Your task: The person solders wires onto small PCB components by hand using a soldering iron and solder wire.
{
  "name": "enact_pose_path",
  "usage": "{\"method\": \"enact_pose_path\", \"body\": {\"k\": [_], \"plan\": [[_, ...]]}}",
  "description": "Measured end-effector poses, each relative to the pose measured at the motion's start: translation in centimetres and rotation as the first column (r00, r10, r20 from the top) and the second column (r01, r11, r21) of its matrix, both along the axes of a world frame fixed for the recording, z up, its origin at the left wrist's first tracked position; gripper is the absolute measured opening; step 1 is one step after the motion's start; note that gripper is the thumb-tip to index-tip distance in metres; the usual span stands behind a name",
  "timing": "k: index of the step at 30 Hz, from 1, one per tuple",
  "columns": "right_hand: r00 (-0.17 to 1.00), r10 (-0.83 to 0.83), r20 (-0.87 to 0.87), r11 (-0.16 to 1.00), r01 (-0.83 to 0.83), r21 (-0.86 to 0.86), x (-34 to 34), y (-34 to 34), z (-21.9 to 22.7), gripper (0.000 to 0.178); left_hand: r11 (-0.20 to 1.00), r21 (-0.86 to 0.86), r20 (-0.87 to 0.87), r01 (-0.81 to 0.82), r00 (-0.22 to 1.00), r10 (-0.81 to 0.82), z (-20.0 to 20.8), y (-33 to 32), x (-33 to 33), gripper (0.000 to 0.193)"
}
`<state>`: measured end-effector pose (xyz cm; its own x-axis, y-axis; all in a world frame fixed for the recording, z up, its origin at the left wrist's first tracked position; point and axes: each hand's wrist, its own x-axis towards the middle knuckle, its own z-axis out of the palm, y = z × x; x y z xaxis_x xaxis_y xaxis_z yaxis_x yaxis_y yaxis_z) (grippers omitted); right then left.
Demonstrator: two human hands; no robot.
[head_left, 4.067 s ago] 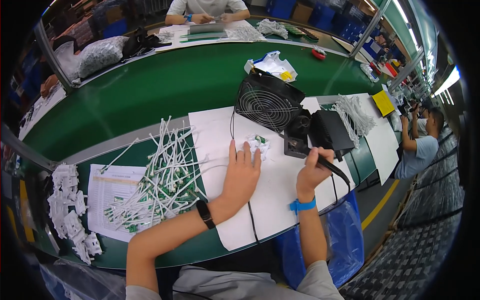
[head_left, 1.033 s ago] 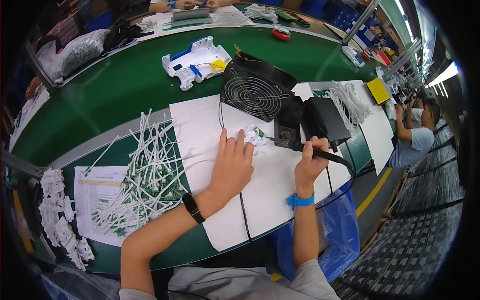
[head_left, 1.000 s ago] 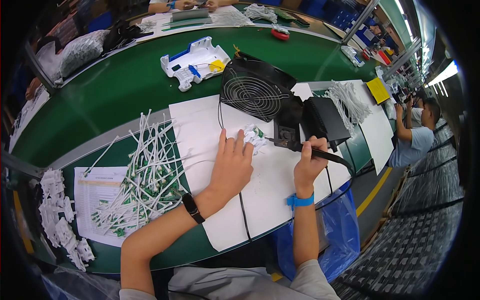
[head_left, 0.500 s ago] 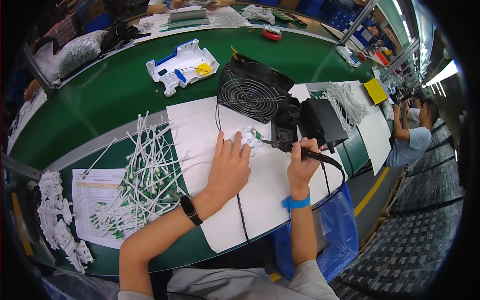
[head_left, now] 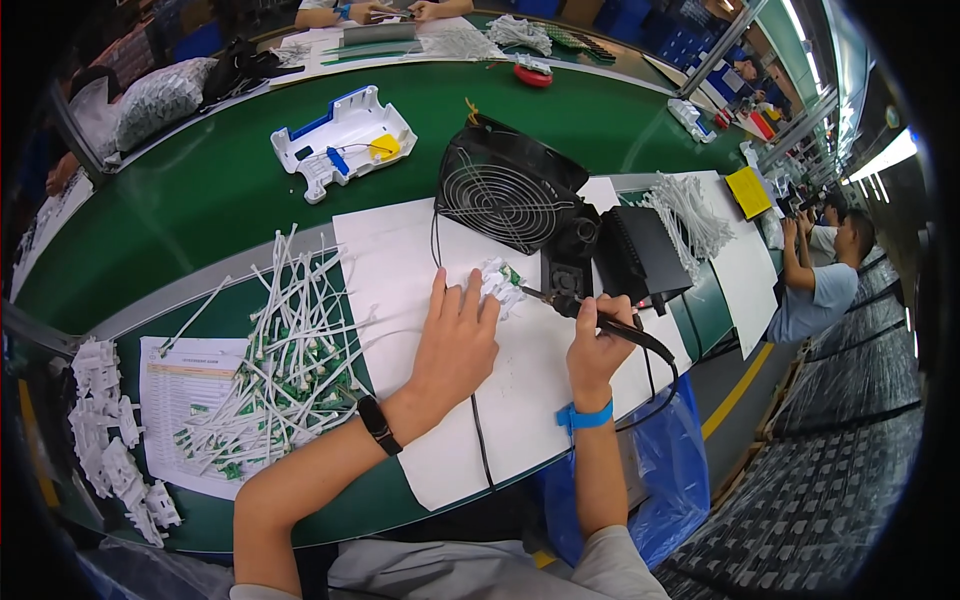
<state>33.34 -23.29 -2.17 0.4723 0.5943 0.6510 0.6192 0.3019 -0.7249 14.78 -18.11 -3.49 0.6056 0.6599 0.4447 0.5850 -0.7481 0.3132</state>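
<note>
My left hand (head_left: 460, 335), with a black band on its wrist, lies palm down on a white sheet (head_left: 380, 250), fingers stretched and apart. At its fingertips is a small white plastic part (head_left: 497, 292) with a bit of green circuit board (head_left: 512, 273) on it. Whether the thumb grips the part is hidden. My right hand (head_left: 597, 350), with a blue wrist strap, is closed around a black soldering iron (head_left: 565, 304). The iron's tip points left, at or very near the green board; contact is too small to tell.
Just beyond my hands stand a black fan (head_left: 505, 190) and a black box (head_left: 645, 255). Green boards with white cables (head_left: 290, 370) are heaped at left, beside white plastic parts (head_left: 110, 430). A white housing (head_left: 345, 145) rests on the green belt (head_left: 200, 215). Co-workers sit across and right.
The white housing and other things on the green belt have shifted left. My right hand and the soldering iron have moved slightly left; my left hand stays by the white part.
</note>
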Motion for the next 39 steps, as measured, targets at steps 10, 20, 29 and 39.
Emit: {"method": "enact_pose_path", "body": {"k": [10, 20, 29, 39], "plan": [[0.997, 0.009, 0.071, 0.999, -0.006, -0.033, -0.4, 0.0, 0.4, 0.020, 0.997, 0.071, 0.006, -0.005, 1.000, 0.005, -0.2, 0.2, 0.0, 0.042], [0.975, -0.130, -0.179, 0.957, 0.171, 0.235, 1.2, 0.3, -0.4, 0.010, 0.997, 0.081, 0.004, -0.007, 1.000, 0.007, -0.2, 0.0, 0.0, 0.037], [0.966, -0.149, -0.213, 0.950, 0.200, 0.240, 1.5, 0.3, -0.3, 0.007, 0.998, 0.060, -0.004, -0.011, 1.000, 0.011, -0.2, 0.0, 0.1, 0.042], [0.957, -0.115, -0.268, 0.955, 0.180, 0.234, 3.7, 0.8, 0.3, 0.008, 0.994, 0.107, 0.029, -0.014, 1.000, 0.011, -0.8, 0.1, 0.0, 0.040]]}}
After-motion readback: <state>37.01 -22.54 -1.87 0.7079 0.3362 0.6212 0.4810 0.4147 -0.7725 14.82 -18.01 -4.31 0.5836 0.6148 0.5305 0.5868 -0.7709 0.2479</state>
